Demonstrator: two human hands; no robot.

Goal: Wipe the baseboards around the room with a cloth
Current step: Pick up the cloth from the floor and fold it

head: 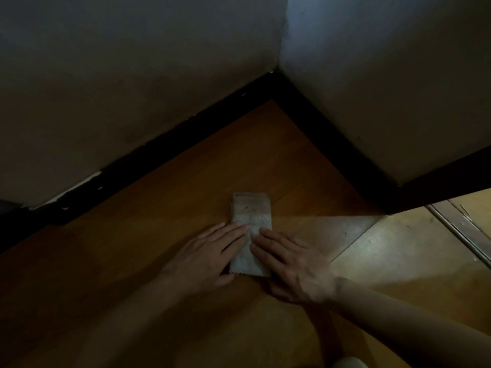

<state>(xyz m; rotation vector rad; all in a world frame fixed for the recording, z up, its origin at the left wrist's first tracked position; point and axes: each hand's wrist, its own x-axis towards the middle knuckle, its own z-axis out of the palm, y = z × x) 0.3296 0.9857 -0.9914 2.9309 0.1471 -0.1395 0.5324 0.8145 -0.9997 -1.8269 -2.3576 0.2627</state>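
Floor (164,208): cloth (251,211) seemingly under flat hands (210,254).

Both hands (210,253) cover the cloth's (251,211) near half

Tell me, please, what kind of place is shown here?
Probably a dim corner of a room in a home: two plain walls meet above a dark baseboard, and the floor is wood. A strip of light falls from the right.

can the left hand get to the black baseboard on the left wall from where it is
Probably yes. The left hand lies flat on the folded cloth, and only bare wood floor separates it from the baseboard.
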